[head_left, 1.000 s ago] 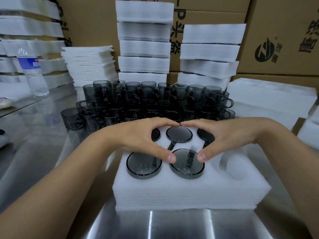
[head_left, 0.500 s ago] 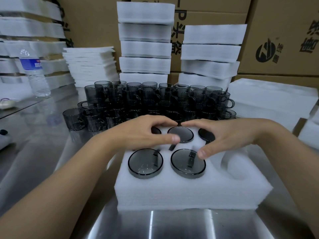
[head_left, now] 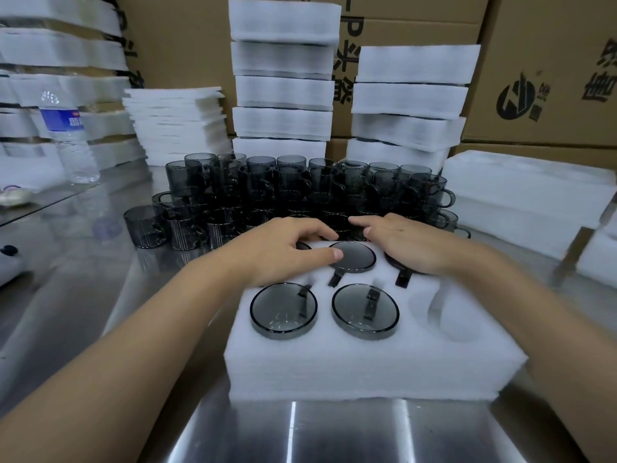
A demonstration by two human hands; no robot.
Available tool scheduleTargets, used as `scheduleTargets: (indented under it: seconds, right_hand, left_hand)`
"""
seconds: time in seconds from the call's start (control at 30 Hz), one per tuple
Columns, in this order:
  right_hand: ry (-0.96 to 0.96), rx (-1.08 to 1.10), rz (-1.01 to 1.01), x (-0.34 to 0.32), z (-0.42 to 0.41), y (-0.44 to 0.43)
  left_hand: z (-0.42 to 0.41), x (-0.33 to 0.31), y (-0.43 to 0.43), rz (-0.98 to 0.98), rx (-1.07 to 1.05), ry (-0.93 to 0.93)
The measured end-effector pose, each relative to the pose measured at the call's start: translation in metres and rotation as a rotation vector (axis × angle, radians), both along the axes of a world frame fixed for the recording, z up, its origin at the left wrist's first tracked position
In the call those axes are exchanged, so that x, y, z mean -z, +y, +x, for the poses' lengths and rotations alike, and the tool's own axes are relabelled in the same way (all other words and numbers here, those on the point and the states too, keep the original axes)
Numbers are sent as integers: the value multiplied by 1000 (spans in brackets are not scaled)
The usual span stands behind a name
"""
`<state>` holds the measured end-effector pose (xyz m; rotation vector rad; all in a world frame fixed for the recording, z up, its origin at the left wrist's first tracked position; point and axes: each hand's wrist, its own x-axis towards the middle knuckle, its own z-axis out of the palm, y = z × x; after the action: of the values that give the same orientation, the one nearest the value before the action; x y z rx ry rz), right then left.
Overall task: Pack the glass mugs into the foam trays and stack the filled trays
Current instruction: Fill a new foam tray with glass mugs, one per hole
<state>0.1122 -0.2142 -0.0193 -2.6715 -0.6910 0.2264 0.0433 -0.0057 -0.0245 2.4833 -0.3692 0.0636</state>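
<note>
On the foam tray [head_left: 360, 369], the left hand [head_left: 280, 252] and right hand [head_left: 407, 243] rest over inverted mugs [head_left: 357, 259]

Left forearm [head_left: 133, 345] and right forearm [head_left: 541, 312] are bare; left grip [head_left: 283, 252] and right grip [head_left: 404, 243] bare-skinned, thumbnail short.

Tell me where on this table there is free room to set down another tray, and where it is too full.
Free: the steel table left of the foam tray, between it, the loose mugs and the water bottle; also the strip before the tray. Crowded: behind the tray, mugs fill up to the foam stacks; right, a foam pile.
</note>
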Motion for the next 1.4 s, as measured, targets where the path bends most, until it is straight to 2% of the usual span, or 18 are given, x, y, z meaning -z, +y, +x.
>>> scheduleTargets:
  seconds: [0.1, 0.3, 0.53, 0.73, 0.87, 1.13, 1.4]
  right_hand:
    - [6, -4, -35, -1, 2, 2]
    - [-71, 92, 50, 2, -1, 1]
    - [-213, 270, 28, 6, 1, -4]
    - [-148, 232, 62, 3, -2, -2]
    - [-131, 308, 103, 2, -5, -1]
    - [-344, 392, 224, 4, -4, -3]
    - [-611, 292, 316, -2, -9, -3]
  left_hand:
    - [1, 0, 0, 2, 4, 0]
    - [2, 0, 0, -5, 9, 6]
    - [0, 0, 1, 1, 13, 6]
    - [0, -1, 1, -4, 13, 17]
    - [-1, -1, 1, -1, 16, 15]
    - [-1, -1, 1, 2, 19, 14]
    - [0, 0, 2, 26, 6, -17]
